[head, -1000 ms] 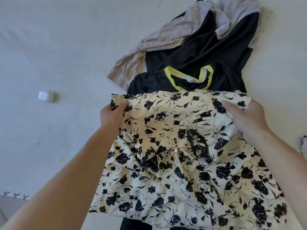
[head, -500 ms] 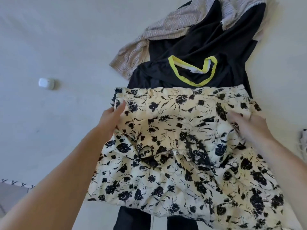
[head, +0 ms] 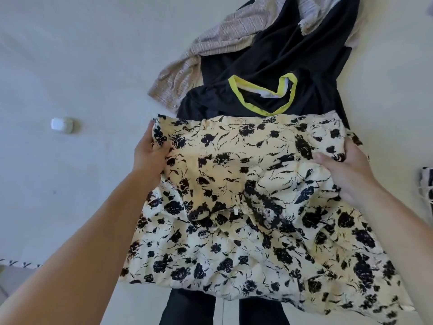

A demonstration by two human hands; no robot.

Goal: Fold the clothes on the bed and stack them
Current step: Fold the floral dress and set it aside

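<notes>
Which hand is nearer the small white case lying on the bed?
Left. The left hand grips the floral garment's left edge, just right of the white case. The right hand holds the garment's opposite edge, far across the bed.

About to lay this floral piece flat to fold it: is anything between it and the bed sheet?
Yes. The black garment with the yellow neckline lies spread under the floral garment, its dark legs showing below the hem. Both the left hand and the right hand already grip the floral fabric, so nothing blocks them.
</notes>
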